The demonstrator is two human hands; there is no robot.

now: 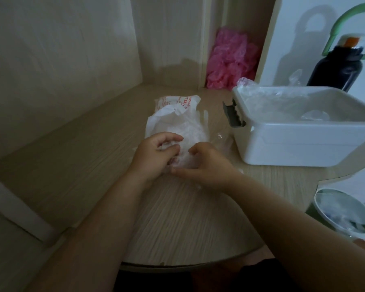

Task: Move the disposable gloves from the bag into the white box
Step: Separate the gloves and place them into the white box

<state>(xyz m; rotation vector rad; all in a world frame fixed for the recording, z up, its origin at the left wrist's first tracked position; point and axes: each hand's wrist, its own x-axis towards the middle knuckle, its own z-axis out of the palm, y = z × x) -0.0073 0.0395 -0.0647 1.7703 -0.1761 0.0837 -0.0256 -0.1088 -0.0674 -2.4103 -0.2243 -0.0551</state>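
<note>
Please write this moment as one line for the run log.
stage: gathering gloves | left hand: grips gloves | right hand: grips gloves | bag: on table | white box: open, right of bag

Red print on the white plastic bag (168, 120) lying on the tabletop (188, 218): short rows of small marks along the crumpled upper edge, and a curved band of marks at the upper left corner. Too blurred and creased to read; cannot tell letters from numbers. Nothing else legible.
</note>
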